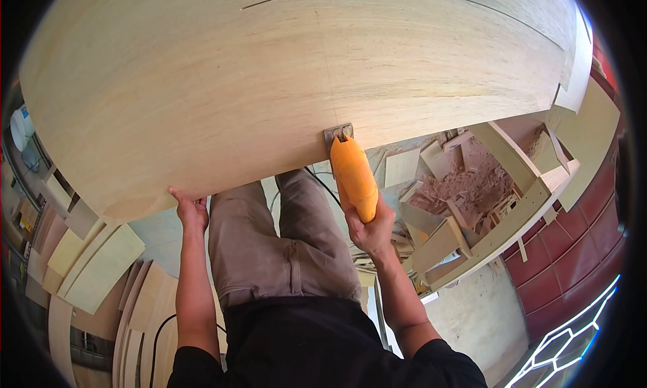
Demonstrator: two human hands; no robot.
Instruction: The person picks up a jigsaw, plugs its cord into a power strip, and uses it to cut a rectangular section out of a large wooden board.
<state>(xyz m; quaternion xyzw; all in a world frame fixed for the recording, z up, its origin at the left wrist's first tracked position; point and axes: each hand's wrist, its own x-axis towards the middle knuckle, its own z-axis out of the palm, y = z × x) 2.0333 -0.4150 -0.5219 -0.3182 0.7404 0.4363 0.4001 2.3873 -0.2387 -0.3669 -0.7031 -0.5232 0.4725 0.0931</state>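
A large plywood sheet (222, 111) fills the upper part of the view, with a long curved slit cut near its far side. My right hand (375, 227) is wrapped round the body of an orange jigsaw (355, 175). The jigsaw's metal base plate (337, 133) rests on the sheet at its near edge; the blade is hidden. At the left of the same edge, my left hand (193, 211) grips the plywood, thumb on top and fingers curled beneath.
Curved plywood pieces (104, 266) are stacked at the lower left. On the right stands a wooden frame (519, 206), with offcuts and sawdust (465, 179) beside it. A dark red tufted panel (569, 253) lies beyond. A black cord (323, 184) runs below the sheet near my legs.
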